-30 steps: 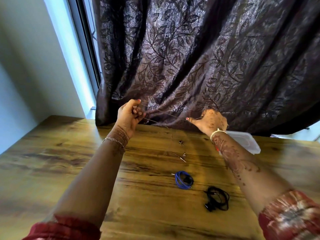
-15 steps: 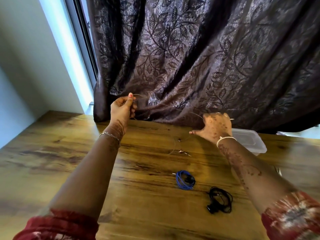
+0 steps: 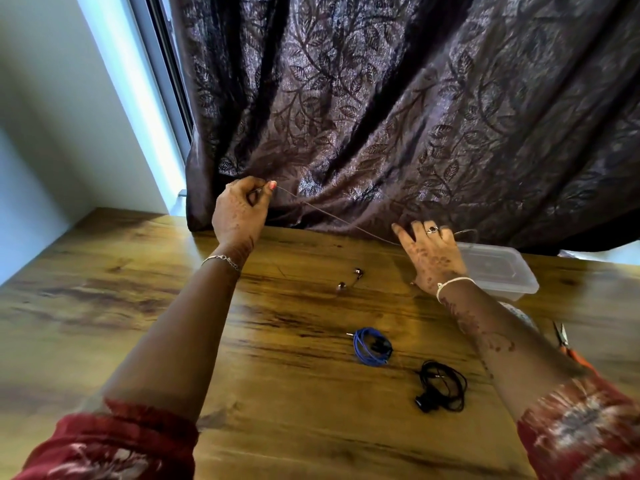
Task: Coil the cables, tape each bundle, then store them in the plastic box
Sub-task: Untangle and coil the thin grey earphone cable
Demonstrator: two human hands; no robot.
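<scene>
Left hand (image 3: 240, 211), centre, pinches a thin cable (image 3: 332, 214) running rightward; right hand (image 3: 431, 252) fingers spread. Its hold is unclear.

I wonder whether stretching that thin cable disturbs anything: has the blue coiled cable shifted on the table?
No. The blue coil sits where it was on the table, still just up and left of the black coil.

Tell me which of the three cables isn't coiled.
The thin brown earphone cable, stretched from the left hand, which pinches it, to the right hand. The blue cable and black cable lie coiled on the table.
</scene>
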